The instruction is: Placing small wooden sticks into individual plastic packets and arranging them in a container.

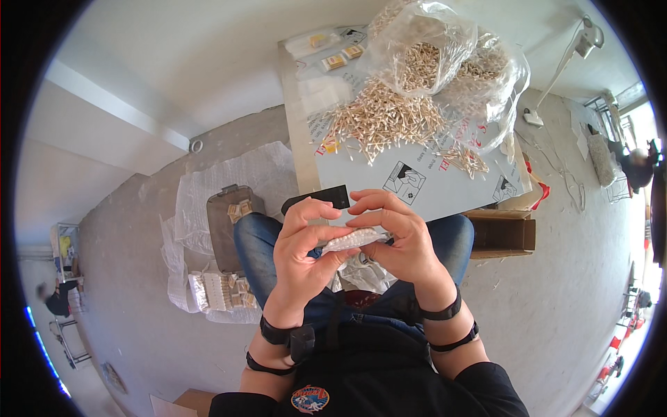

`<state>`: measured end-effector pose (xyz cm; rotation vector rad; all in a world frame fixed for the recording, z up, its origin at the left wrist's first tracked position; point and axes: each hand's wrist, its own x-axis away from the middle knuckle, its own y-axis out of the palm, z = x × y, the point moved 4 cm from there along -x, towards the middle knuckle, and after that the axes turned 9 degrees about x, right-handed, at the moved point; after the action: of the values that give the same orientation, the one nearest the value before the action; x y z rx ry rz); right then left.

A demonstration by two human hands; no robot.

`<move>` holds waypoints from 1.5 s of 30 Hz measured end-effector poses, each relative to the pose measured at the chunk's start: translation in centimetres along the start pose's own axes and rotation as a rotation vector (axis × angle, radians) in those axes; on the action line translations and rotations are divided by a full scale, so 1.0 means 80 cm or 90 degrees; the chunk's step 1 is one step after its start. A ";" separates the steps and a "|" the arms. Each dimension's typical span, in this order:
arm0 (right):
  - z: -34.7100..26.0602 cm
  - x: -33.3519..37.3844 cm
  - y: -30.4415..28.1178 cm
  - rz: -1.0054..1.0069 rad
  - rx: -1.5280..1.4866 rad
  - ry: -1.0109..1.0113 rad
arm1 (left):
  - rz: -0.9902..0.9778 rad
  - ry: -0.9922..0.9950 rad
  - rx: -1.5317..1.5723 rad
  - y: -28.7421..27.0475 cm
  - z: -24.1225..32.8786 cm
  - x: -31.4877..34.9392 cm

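Observation:
Above my lap, my left hand (304, 254) and my right hand (397, 240) both grip a small clear plastic packet of cotton swabs (353, 240). White swab tips are lined up along its upper side. Thumbs press from below while the fingers curl over the top. Just beyond my left fingers lies a flat black object (337, 197), partly hidden by that hand. Farther off, a large loose pile of wooden-stick cotton swabs (389, 125) covers part of the table (361, 181). Crumpled clear plastic (372, 272) shows on my lap beneath the hands.
Big clear bags of swabs (431, 55) stand behind the pile, with small filled packets (334, 62) at the table's far left. On the floor to my left are a grey plastic bin (221, 236) and packed swabs (217, 290). An open cardboard box (501, 233) sits right.

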<state>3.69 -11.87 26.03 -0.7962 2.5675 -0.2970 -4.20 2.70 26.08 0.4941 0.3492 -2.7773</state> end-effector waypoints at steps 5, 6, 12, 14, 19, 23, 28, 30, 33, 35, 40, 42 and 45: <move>0.006 0.000 -0.002 -0.007 0.004 -0.009 | 0.000 0.103 -0.021 0.002 0.002 -0.003; 0.009 0.001 -0.001 -0.008 0.022 -0.017 | 0.000 0.103 -0.020 0.004 0.002 -0.004; 0.011 0.001 0.001 0.005 0.061 0.008 | 0.016 0.079 -0.049 0.007 0.000 -0.003; 0.014 0.002 0.001 0.011 0.059 0.025 | 0.039 -0.067 0.067 0.009 -0.010 -0.001; 0.032 0.007 0.003 -0.019 0.056 0.052 | 0.015 -0.058 0.056 0.008 -0.028 -0.002; 0.044 0.006 0.009 -0.012 0.026 0.137 | 0.036 -0.136 0.137 0.011 -0.062 0.005; 0.086 0.013 0.021 0.008 -0.189 0.207 | 0.048 -0.256 0.233 0.022 -0.092 0.008; 0.102 0.015 0.028 0.014 -0.164 0.204 | 0.049 -0.289 0.251 0.026 -0.102 0.009; 0.114 0.014 0.032 0.025 -0.107 0.215 | 0.029 -0.284 0.185 0.029 -0.123 0.010; 0.124 0.013 0.036 0.029 -0.076 0.229 | 0.028 -0.282 0.148 0.029 -0.142 0.013; 0.160 0.010 0.050 0.032 0.009 0.197 | 0.073 -0.252 0.191 0.029 -0.178 0.016; 0.174 0.012 0.061 0.032 -0.021 0.220 | 0.071 -0.227 0.129 0.026 -0.191 0.017; 0.187 0.013 0.068 0.035 -0.030 0.228 | 0.079 -0.247 0.162 0.026 -0.205 0.018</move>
<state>7.22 -9.13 10.69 -0.7428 2.9342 -0.3947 0.00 5.13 10.23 0.0210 -0.1194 -2.7245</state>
